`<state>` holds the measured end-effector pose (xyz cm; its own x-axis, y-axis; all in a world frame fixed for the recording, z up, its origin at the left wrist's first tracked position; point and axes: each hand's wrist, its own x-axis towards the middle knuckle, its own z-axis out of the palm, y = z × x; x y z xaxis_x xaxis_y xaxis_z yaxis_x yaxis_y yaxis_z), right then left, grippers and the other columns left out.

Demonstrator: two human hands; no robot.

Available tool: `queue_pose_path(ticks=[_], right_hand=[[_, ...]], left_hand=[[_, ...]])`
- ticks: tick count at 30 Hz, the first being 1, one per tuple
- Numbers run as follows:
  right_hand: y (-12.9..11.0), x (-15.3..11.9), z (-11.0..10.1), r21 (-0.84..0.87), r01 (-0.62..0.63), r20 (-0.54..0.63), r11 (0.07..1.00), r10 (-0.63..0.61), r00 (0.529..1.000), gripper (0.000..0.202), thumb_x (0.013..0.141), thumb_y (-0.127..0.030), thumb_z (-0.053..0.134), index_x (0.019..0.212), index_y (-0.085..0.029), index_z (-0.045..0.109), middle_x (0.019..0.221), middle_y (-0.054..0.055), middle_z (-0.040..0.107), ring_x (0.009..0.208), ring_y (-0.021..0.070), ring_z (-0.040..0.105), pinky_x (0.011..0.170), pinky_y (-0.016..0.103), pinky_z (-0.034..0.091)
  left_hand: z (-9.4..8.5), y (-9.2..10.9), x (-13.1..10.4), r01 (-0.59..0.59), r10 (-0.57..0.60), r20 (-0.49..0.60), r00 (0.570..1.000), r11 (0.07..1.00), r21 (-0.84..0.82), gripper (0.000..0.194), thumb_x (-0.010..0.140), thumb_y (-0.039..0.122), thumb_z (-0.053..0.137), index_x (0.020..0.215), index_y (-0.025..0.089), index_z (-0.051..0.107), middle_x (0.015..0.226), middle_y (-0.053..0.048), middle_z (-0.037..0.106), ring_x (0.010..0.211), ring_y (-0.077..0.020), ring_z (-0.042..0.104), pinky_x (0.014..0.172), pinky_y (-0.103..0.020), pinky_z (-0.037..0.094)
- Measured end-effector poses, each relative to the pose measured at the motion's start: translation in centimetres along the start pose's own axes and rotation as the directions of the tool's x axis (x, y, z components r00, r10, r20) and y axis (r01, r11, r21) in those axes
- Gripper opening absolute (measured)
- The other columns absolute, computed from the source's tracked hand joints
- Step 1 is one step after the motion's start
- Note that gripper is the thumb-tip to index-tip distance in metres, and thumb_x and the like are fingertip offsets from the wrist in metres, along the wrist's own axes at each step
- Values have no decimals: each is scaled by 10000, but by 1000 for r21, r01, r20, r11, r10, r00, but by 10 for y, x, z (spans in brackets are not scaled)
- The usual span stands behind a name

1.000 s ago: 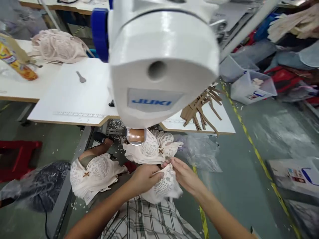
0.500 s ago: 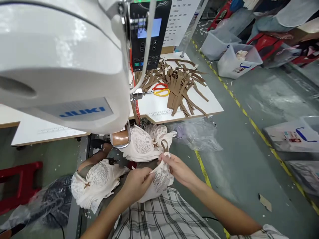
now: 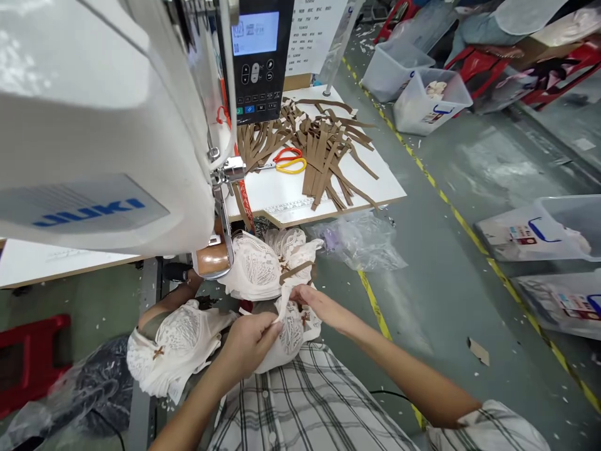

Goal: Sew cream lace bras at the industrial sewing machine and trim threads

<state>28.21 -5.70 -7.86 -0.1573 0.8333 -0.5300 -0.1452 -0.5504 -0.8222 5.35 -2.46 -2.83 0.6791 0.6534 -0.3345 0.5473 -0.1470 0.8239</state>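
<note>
Low over my lap, my left hand (image 3: 251, 344) pinches the edge of a white lace bra (image 3: 291, 332). Closed at the upper edge of the same bra is my right hand (image 3: 315, 302), its fingertips partly hidden. A short brown strap (image 3: 295, 270) sticks out just above the right fingers. Between the hands a narrow white band of the bra stands pulled up. Behind them, more white lace bras (image 3: 256, 266) are piled beneath the machine's sewing arm. On my left thigh rests another white bra (image 3: 181, 338) with a small brown bow.
The white sewing machine (image 3: 103, 125) fills the upper left, a control panel (image 3: 258, 62) beside it. Brown straps (image 3: 322, 150) and red-and-yellow-handled snips (image 3: 291, 164) lie on the white table (image 3: 370, 188). Plastic bins (image 3: 429, 103) stand on the floor at right; a red stool (image 3: 35, 357) is at left.
My head view has shifted, with the machine moving left in the picture. The brown strap, a raised loop before, now lies slanted. A white band has come up between my hands.
</note>
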Motion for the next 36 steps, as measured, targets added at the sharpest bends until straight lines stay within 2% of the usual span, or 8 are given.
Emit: queue_pose_path(ticks=[6,14,22,26,29,32,34,36], right_hand=[[-9,23,17,278,-78,117,957,47,992,410,781,-552,733,969,-195,665,913,39,680,860,168,640,835,321,502],[-60,19,-24,519,157,-112,840,-115,987,266,774,-410,791,846,-208,635,743,-55,610,713,68,613,661,177,519],[-109,5,-103,522,509,-596,685,-135,792,174,895,-260,680,784,-194,564,559,-109,393,415,22,355,536,163,528],[-120,13,-119,431,608,-661,667,-226,716,195,922,-297,644,782,-205,542,570,-103,368,412,22,280,471,125,452],[-115,22,-106,300,633,-681,714,-305,666,245,880,-388,676,786,-216,530,548,-106,315,407,36,214,370,137,301],[-97,28,-65,198,527,-568,826,-342,749,281,840,-476,686,811,-227,558,515,-103,306,407,60,220,357,185,215],[-86,28,-29,-47,410,-351,911,-400,847,249,862,-475,649,845,-235,584,550,-71,414,439,86,335,407,218,282],[-79,25,7,-355,403,-79,844,-456,886,185,889,-391,613,815,-222,608,643,-21,545,539,117,469,503,250,362]], left_hand=[[-2,10,-3,-71,69,69,995,997,23,329,972,285,428,658,190,412,593,61,379,562,-97,367,552,-247,225],[-17,-25,-9,61,-63,24,998,995,74,324,982,345,382,736,195,531,696,2,573,657,-162,521,606,-263,311],[-56,-77,-30,198,-202,-113,973,979,-46,314,918,405,454,905,224,710,896,-47,738,853,-231,672,713,-272,486],[-52,-103,-20,272,-298,-377,877,955,-121,356,874,458,488,997,185,679,964,-79,743,923,-243,683,795,-308,523],[-43,-112,-8,317,-346,-604,718,935,-159,422,913,459,435,1146,128,553,965,-121,710,878,-235,678,764,-328,525],[-37,-103,-1,330,-319,-730,604,934,-135,390,953,412,397,1212,129,469,1031,-151,675,934,-249,667,777,-344,507],[-38,-85,-1,315,-268,-740,617,946,-80,329,953,386,419,1175,162,514,1014,-128,679,935,-256,664,765,-341,495],[-42,-62,-5,282,-209,-704,678,959,-14,279,935,370,475,1128,196,575,941,-83,691,884,-244,668,730,-316,486]])
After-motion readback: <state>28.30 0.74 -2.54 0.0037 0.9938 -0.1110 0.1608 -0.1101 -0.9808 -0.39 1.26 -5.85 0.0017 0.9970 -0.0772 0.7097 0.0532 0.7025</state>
